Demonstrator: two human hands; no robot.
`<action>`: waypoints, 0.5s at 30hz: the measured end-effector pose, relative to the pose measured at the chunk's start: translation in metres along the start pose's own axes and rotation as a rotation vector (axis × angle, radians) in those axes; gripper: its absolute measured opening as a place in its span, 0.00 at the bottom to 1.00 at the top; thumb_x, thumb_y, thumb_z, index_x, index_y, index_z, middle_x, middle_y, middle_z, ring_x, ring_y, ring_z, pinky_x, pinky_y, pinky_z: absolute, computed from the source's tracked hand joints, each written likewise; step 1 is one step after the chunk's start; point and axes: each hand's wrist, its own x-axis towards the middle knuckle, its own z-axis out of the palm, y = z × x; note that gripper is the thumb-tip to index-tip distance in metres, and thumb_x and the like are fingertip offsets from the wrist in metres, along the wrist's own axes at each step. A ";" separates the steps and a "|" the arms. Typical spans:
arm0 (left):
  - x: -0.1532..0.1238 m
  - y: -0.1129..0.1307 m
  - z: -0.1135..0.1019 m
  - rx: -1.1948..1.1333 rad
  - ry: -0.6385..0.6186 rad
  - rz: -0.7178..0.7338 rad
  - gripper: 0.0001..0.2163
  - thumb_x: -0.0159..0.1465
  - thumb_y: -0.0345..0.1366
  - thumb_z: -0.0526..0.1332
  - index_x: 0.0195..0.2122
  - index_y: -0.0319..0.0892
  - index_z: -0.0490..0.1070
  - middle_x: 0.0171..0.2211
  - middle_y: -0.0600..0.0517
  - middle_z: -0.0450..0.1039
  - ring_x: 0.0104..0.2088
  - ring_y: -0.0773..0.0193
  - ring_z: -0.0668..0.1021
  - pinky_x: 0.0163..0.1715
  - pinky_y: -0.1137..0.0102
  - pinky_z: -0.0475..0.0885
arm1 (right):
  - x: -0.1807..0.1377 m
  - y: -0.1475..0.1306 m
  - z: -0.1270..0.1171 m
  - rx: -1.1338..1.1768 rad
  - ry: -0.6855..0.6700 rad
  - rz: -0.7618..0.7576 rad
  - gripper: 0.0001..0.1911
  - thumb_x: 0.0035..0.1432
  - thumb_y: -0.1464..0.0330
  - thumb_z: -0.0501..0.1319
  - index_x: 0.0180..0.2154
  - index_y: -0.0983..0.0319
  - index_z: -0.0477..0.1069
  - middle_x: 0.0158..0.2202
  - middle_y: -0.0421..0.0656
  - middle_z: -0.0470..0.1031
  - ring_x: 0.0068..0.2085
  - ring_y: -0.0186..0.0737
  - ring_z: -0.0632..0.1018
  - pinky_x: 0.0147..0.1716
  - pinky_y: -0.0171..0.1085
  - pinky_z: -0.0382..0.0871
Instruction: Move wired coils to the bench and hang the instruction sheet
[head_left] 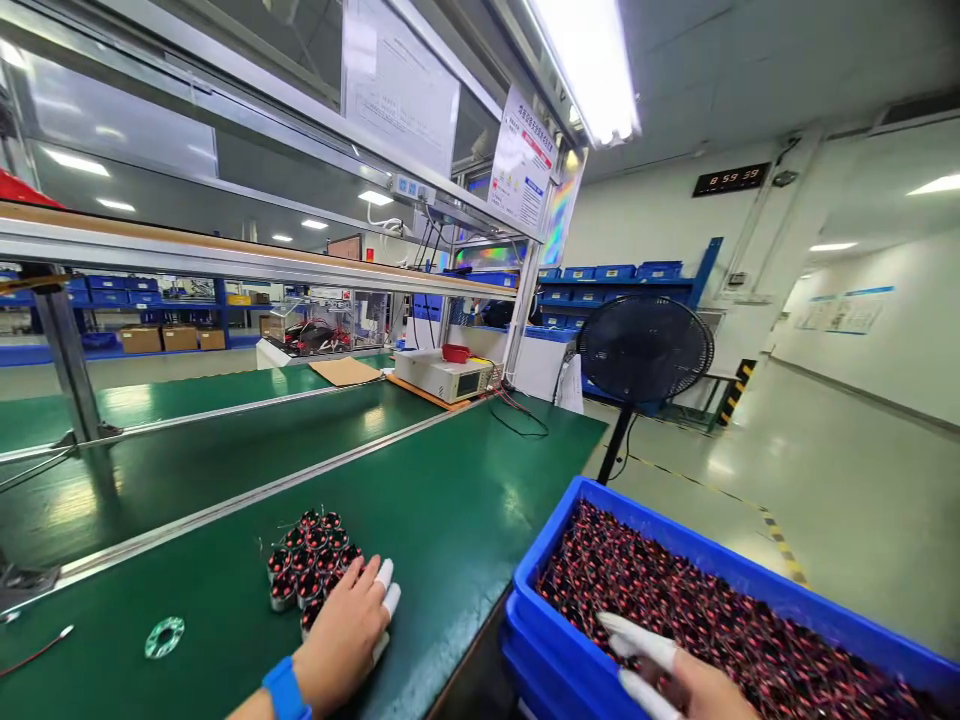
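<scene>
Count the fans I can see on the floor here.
1. A black standing fan is on the floor past the far end of the green table, behind the blue bin. Others may be out of view.

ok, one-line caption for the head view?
Left hand rests by grouped coils on the green bench; right hand reaches into blue bin.

A factory assembly line: long green workbench [450,500], blue parts bins [611,272] on racks, posted work sheets [521,160].
</scene>
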 end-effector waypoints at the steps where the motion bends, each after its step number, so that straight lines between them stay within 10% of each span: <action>1: 0.004 -0.001 -0.001 0.010 -0.005 -0.038 0.20 0.64 0.32 0.50 0.58 0.37 0.62 0.59 0.37 0.61 0.62 0.47 0.61 0.62 0.50 0.56 | 0.002 -0.020 0.012 -0.056 -0.054 -0.070 0.25 0.47 0.56 0.59 0.47 0.56 0.75 0.46 0.46 0.77 0.46 0.50 0.77 0.49 0.42 0.72; 7: -0.007 -0.027 -0.003 0.061 -0.085 -0.153 0.21 0.62 0.25 0.48 0.55 0.42 0.66 0.57 0.40 0.66 0.58 0.50 0.68 0.56 0.52 0.64 | 0.022 -0.100 0.046 -0.295 -0.254 -0.263 0.22 0.51 0.67 0.55 0.50 0.57 0.71 0.37 0.45 0.76 0.37 0.43 0.75 0.40 0.40 0.68; 15: -0.024 -0.094 0.042 0.045 -0.112 -0.058 0.27 0.57 0.24 0.49 0.54 0.57 0.66 0.59 0.53 0.62 0.61 0.52 0.63 0.57 0.55 0.65 | 0.008 -0.093 0.032 -0.242 -0.208 -0.265 0.11 0.47 0.71 0.58 0.33 0.58 0.75 0.29 0.39 0.75 0.31 0.37 0.72 0.32 0.33 0.61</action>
